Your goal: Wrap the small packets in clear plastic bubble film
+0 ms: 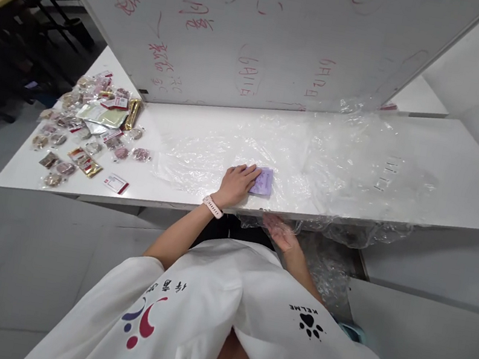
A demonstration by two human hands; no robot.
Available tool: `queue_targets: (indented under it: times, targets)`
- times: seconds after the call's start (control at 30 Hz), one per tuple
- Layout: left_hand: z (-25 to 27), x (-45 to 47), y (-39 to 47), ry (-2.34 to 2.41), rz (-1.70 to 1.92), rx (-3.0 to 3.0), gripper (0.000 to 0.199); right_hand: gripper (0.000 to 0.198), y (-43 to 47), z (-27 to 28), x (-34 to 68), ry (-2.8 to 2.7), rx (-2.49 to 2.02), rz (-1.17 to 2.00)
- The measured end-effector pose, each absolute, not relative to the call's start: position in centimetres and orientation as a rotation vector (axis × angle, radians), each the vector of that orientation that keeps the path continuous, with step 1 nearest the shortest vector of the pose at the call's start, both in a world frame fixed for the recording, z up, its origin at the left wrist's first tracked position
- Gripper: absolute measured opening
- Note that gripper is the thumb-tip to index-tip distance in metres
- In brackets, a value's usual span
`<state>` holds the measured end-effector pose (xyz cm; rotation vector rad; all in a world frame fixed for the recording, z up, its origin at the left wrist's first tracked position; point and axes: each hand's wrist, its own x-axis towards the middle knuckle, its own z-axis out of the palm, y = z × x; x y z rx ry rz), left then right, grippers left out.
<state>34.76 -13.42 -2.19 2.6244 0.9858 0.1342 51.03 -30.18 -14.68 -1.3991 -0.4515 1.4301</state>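
Head view: left hand point(237, 185) unclenched on purple packet point(265, 182), right hand point(281, 233) outstretched

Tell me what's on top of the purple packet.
Left hand over the left edge of the packet, hiding what's beneath. Right part shows. Can't tell whether clear film also covers it.

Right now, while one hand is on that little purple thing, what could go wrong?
Maybe two things. The clear plastic hangs over the front edge of the table, close to the right hand, so it could catch and tug things about, perhaps even the purple packet under the left hand. Also, some small packets lie near the table's edge, so a bump might knock one onto the floor.
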Motion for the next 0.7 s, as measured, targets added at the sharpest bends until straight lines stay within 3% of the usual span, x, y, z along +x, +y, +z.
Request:
queue_targets:
  times: [0.13, 0.27, 0.43, 0.57, 0.7]
  targets:
    - [-1.4, 34.7, -12.2, 0.981, 0.148, 2.472, 0.043, 0.05, -28.5, -9.6, 51.2, -0.918, -1.279, 1.814]
    - [-1.3, 34.6, -11.5, 0.978, 0.209, 2.395, 0.036, 0.049, -28.0, -3.2, 52.1, -1.298, -1.182, 1.882]
    - [-2.1, 34.6, -10.9, 0.958, 0.244, 2.407, 0.035, 0.048, -23.1, 0.5, 52.8, -1.586, -1.217, 1.223]
    - [-2.0, 33.9, -10.2, 0.854, 0.301, 2.312, 0.025, 0.049, -18.3, -2.5, 53.3, -1.838, -1.405, 0.809]
    - [-0.8, 32.4, -10.4, 0.88, 0.355, 2.044, 0.038, 0.046, -16.7, -5.7, 53.2, -1.98, -1.611, 0.6]
